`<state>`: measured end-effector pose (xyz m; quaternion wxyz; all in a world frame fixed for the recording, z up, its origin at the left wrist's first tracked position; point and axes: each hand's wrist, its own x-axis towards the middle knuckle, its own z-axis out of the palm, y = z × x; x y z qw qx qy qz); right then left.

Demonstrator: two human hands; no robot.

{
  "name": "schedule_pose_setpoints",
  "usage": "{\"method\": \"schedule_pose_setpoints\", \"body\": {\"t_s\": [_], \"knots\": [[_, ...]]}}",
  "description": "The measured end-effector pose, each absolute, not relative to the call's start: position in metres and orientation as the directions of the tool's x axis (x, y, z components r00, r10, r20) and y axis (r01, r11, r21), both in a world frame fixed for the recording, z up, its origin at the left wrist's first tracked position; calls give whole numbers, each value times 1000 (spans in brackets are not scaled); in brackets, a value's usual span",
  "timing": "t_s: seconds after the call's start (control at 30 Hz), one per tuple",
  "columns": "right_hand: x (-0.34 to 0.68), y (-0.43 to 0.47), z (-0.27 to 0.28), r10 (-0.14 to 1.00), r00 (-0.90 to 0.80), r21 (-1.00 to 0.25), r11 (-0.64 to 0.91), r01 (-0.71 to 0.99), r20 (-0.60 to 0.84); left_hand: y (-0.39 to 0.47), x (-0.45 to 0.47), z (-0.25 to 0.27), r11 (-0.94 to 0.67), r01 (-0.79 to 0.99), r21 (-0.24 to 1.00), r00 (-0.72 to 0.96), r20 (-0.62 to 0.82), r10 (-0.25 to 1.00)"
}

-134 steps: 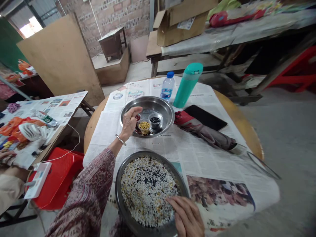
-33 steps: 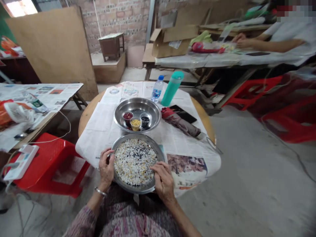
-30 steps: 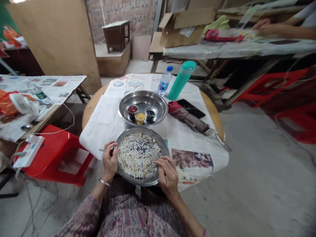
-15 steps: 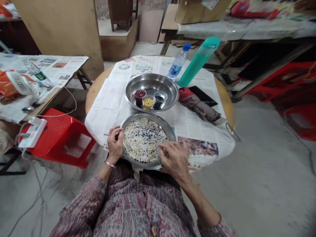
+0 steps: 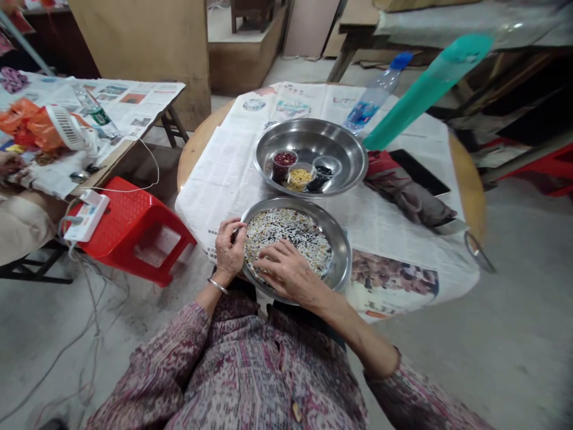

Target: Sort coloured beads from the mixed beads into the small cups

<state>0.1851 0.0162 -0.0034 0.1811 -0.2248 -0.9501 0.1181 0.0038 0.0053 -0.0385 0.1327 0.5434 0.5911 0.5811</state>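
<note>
A shallow round metal tray sits at the near edge of the newspaper-covered table. Mixed grains, mostly white with yellow, dark and red bits, cover much of its bottom. My left hand grips the tray's left rim with curled fingers. Across the near part of the grains lies my right hand, palm down, its fingers stretched and slightly apart. Beyond the tray, a deeper metal basin holds three small clear cups: one of red beans, one of yellow grains, one of black grains.
A water bottle and a tall teal bottle stand behind the basin. At right lie a folded umbrella and a dark flat device. A red stool bearing a power strip is at left, near another person's leg.
My right hand has moved left from the tray's right side to over the grains near the middle. The left hand stays at the rim. The view has swung, shifting everything rightward.
</note>
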Motion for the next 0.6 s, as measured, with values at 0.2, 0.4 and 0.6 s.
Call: {"method": "schedule_pose_setpoints", "body": {"t_s": [0.2,0.4,0.6], "knots": [[202,32,-15,612,-732,-257,790,556,299,4,6,-36,-235,473,850,-393,442,806],[196,47,-8,701,-620,-240,708,665,352,4,6,-36,-255,456,853,-394,451,801],[162,59,-11,599,-710,-189,797,574,369,4,7,-38,-265,451,853,-396,457,797]]}}
